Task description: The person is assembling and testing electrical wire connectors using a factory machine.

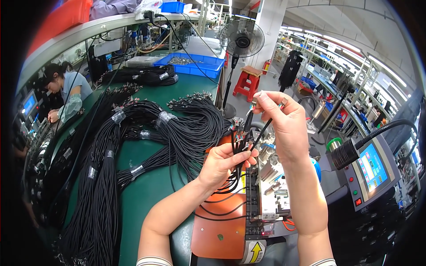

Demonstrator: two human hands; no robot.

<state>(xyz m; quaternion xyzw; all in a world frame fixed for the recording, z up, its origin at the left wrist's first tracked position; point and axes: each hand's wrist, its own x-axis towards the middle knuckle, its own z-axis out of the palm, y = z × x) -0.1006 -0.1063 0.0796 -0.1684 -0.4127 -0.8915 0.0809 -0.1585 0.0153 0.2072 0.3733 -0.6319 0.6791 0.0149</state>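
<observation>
My left hand (222,166) is closed around a small bunch of black cables (242,135), just above the orange plate. Bare coloured wire ends and small metal connectors stick up from the top of the bunch. My right hand (284,117) is raised higher and to the right, its thumb and fingers pinched on the ends of separate black cables. A metal connector (254,103) with coloured wires shows by the right fingertips. Below the hands, loose cable loops run across the orange plate (217,237) to a row of black holders (253,199) on the bench machine (275,195).
Large taped bundles of black cables (177,128) cover the green table (142,157) at left. A blue tray (191,66) of small parts sits at the back. At right are a control screen (372,164) and flexible black duct (346,155). A co-worker (71,86) sits far left.
</observation>
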